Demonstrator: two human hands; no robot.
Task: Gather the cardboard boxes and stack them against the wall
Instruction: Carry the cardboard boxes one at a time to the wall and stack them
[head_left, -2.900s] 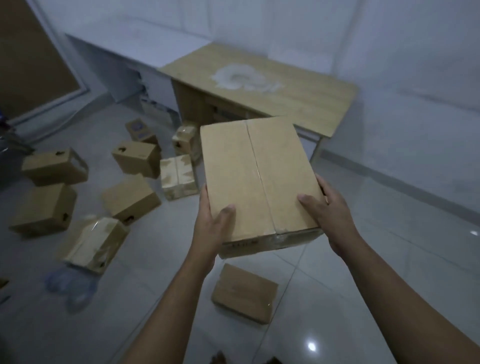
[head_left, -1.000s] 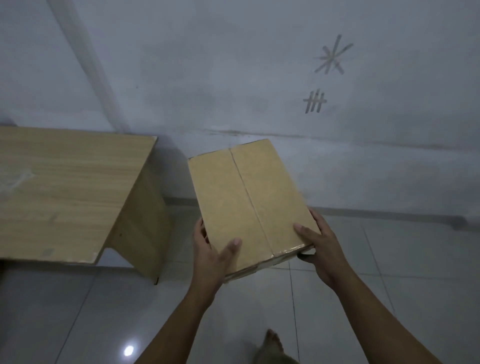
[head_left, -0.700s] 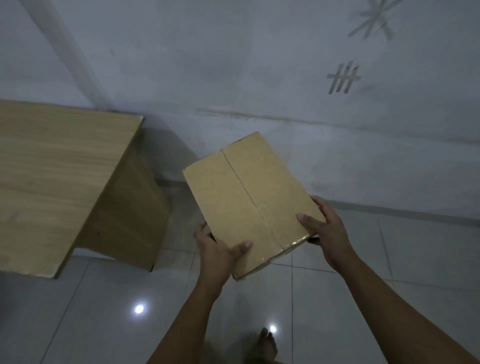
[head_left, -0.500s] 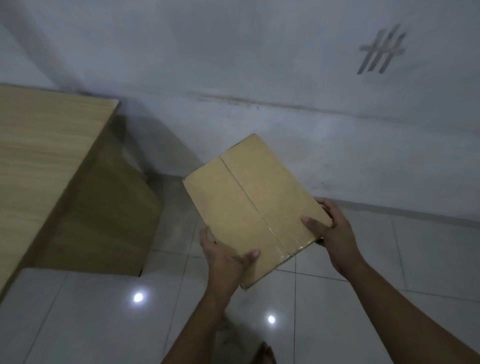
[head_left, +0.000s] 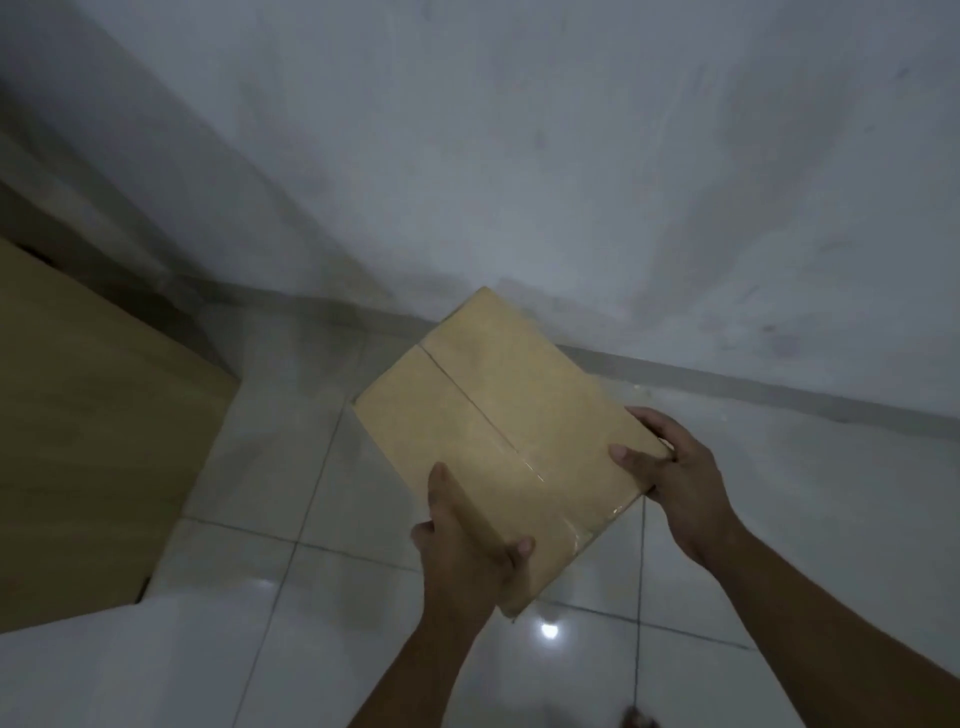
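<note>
Head view, cardboard box (head_left: 498, 426) gripped by left hand (head_left: 462, 545) and right hand (head_left: 675, 478), near wall (head_left: 519, 156)

- The cardboard box (head_left: 498, 431) sits at the centre of the view, above the tiled floor (head_left: 322, 467), its far corner pointing to 12 o'clock at the foot of the wall (head_left: 519, 156).
- The left hand (head_left: 462, 545) grips the box's near corner at 6 o'clock, thumb on the top face.
- The right hand (head_left: 675, 478) holds the box's edge at 3 o'clock.
- The wooden desk (head_left: 88, 441) stands at 9 o'clock, well apart from the box.
- The wall runs from 10 o'clock round to 3 o'clock, behind everything.
</note>
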